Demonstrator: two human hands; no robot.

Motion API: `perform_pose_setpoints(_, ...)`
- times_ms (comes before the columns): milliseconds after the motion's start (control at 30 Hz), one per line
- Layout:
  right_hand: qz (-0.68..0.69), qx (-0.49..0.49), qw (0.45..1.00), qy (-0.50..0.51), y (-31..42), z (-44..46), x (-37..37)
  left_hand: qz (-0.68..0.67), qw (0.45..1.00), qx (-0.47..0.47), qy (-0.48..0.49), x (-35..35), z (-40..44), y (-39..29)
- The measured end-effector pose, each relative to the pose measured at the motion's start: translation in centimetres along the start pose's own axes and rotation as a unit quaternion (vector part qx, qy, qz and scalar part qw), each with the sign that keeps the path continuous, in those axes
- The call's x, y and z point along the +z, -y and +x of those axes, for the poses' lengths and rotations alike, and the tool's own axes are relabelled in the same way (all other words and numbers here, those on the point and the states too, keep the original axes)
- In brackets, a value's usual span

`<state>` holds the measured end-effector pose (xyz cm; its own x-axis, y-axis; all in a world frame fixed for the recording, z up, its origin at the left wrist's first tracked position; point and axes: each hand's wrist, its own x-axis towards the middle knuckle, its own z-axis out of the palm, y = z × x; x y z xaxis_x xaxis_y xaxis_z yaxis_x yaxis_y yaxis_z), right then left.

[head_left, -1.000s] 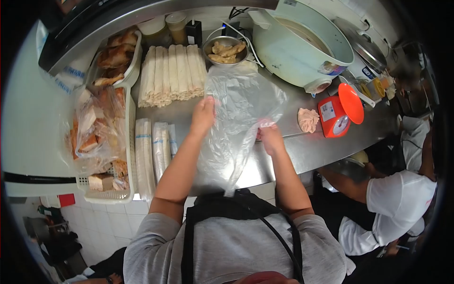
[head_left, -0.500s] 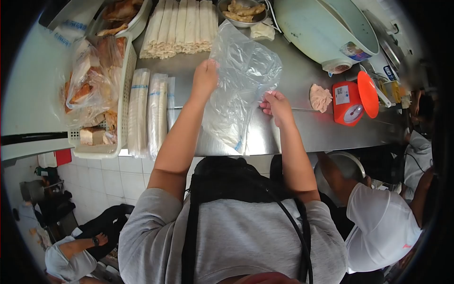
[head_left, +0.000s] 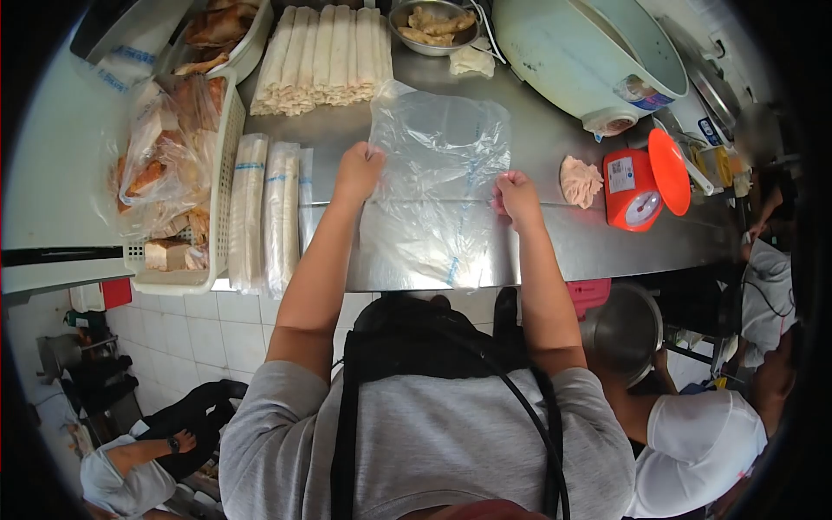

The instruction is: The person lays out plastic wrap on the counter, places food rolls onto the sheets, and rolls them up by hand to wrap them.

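A clear plastic bag (head_left: 438, 186) lies spread on the steel table between my hands. My left hand (head_left: 358, 172) pinches its left edge, and my right hand (head_left: 516, 195) grips the right edge with curled fingers. Beyond the bag is a stack of long pale rolls (head_left: 325, 61). Left of my left hand lie two wrapped packs of rolls, one plastic-wrapped pack (head_left: 282, 212) nearer to it than the other pack (head_left: 249, 208). To the right of my right hand sits a pale pink lump of ground-meat-like food (head_left: 580, 181).
A red dial scale (head_left: 631, 195) stands at the right. A large pale green tub (head_left: 572, 61) and a metal bowl (head_left: 431, 39) with brown pieces are at the back. A white basket (head_left: 221, 186) of bagged food is at left. A person in white (head_left: 702, 442) works at lower right.
The bag has been pulled out flatter and wider between my hands. My left hand has come down toward me. The co-worker at lower right has shifted, showing more of the metal pot.
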<state>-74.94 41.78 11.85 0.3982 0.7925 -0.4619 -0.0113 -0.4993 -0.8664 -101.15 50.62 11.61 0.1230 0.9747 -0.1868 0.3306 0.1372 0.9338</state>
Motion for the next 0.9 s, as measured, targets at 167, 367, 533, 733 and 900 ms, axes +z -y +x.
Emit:
perform_pose_setpoints(167, -0.175, -0.138, 0.972, -0.080, -2.3, 3.0, -0.5, 0.125, 0.990, 0.049, -0.048, 0.0, 0.6, 1.4)
perform_pose_setpoints(367, 0.023, -0.111, 0.993, 0.024, 5.4, -2.1, 0.4, 0.224, 0.937, 0.246, -0.110, -0.5, -3.0, -3.8)
perform_pose_setpoints(533, 0.168, -0.120, 0.974, 0.092, 8.5, -4.2, 0.0, 0.442, 0.838, 0.313, -0.065, -2.4, -0.8, -1.8)
perform_pose_setpoints(733, 0.288, -0.046, 0.950, 0.111, 3.7, -1.4, -1.5, 0.395, 0.808, 0.395, 0.187, 3.3, -7.5, -0.7)
perform_pose_setpoints(900, 0.236, 0.044, 0.969, 0.055, 0.3, -7.9, -3.5, 0.248, 0.764, 0.481, 0.352, 5.9, -12.3, 2.6)
